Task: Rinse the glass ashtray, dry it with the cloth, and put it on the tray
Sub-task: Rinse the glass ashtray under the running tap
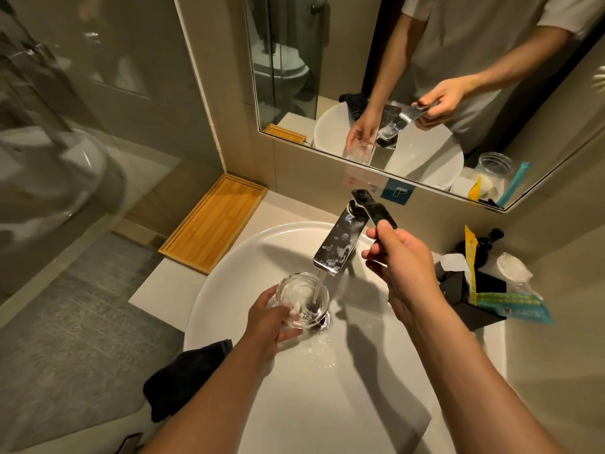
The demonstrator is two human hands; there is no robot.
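My left hand (270, 319) grips the round glass ashtray (302, 298) over the drain of the white sink (235, 270). A stream of water from the chrome faucet (337, 247) runs into the ashtray. My right hand (397, 257) pinches the end of the faucet handle (373, 208), thumb on top. A dark cloth (183, 378) lies draped over the sink's front left rim, under my left forearm. The wooden tray (212, 222) rests on the counter at the back left, beside the sink.
A mirror (425, 77) on the wall ahead reflects my arms and the faucet. To the right of the sink stand a black box (465, 299), packaged toiletries (510, 306) and a dark bottle (487, 244). A glass partition and grey floor lie left.
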